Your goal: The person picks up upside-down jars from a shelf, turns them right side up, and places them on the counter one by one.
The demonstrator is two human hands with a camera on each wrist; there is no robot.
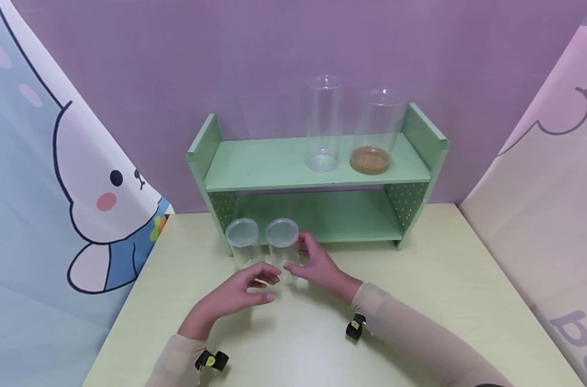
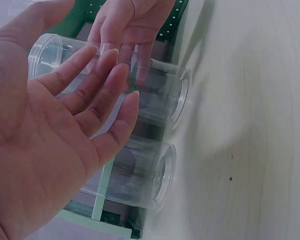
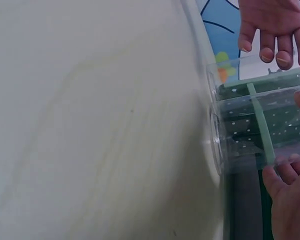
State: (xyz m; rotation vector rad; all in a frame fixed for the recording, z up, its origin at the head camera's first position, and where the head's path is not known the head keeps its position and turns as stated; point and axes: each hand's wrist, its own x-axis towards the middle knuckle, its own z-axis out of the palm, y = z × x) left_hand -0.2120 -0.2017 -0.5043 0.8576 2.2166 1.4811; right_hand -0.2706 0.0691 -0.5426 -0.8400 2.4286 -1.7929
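Where a clear, lidded, cylindrical plastic jar [image 1: 282, 234] stands on the pale wood-grained desk [image 1: 443, 279], right of a matching jar [image 1: 242, 233], the right hand [image 1: 318, 264] grips its side, presumably for steadiness; the left hand [image 1: 237, 290], loose-fingered and empty, hovers near.

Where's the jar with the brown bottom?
In the head view, the brown-bottomed jar stands on the green rack's top shelf, toward its right end, just right of another clear jar.

A green two-tier shelf [image 1: 261, 161] carries a tall clear cylinder [image 1: 324, 126] beside a brown-bottomed container [image 1: 376, 134]; rabbit-printed cloth [image 1: 100, 199] hangs to the left.
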